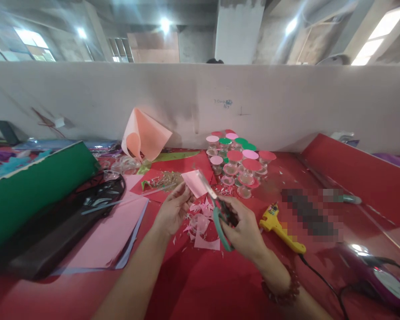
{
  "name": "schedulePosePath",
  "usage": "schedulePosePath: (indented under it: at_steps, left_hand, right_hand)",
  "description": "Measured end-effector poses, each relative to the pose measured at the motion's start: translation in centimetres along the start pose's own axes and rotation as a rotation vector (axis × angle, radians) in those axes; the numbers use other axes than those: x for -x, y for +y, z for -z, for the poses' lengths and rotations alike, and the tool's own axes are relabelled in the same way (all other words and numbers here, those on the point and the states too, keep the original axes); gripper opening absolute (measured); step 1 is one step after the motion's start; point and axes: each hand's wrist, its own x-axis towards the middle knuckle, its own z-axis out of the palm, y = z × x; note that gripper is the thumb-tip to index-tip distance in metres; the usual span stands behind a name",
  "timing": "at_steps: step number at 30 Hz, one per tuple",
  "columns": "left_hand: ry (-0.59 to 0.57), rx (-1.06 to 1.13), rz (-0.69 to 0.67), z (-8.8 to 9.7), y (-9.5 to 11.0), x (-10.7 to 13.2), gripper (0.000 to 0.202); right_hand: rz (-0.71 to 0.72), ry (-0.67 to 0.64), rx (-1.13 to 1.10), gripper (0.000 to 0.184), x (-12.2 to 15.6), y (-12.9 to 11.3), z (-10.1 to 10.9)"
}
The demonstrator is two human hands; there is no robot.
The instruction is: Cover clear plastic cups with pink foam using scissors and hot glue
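My left hand (176, 208) pinches a small piece of pink paper (194, 183) by its lower left edge. In my right hand (245, 224) is a pair of scissors (216, 218) with green handles, fingers wrapped through the loops. The scissor blades lie along the right side of the pink paper; whether they are parted is hard to make out. Beneath the hands, pink paper scraps (206, 242) are scattered around a small clear plastic piece (199, 223) on the red surface (193, 284).
Clear cups topped with coloured paper discs (250, 164) cluster behind my right hand. A yellow glue gun (283, 231) with a cord lies to the right. Pink sheets (110, 235) and a black tray (63, 222) are at left. A low white wall (186, 98) bounds the back.
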Motion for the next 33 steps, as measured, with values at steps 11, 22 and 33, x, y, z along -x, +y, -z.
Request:
schedulePosePath:
  at_steps: [11,22,33]
  left_hand:
    - [-0.004,-0.022,0.007,0.33,-0.50,-0.21,0.026]
    - [0.012,-0.054,0.001,0.53,-0.54,-0.40,0.029]
    - [0.043,-0.054,0.009,0.61,-0.82,-0.59,0.032]
  right_hand:
    - [-0.007,-0.013,0.055,0.039,0.04,-0.16,-0.30]
    - [-0.016,0.127,0.031,0.040,0.19,-0.35,-0.60]
    - [-0.053,0.071,0.067,0.041,0.09,-0.24,-0.88]
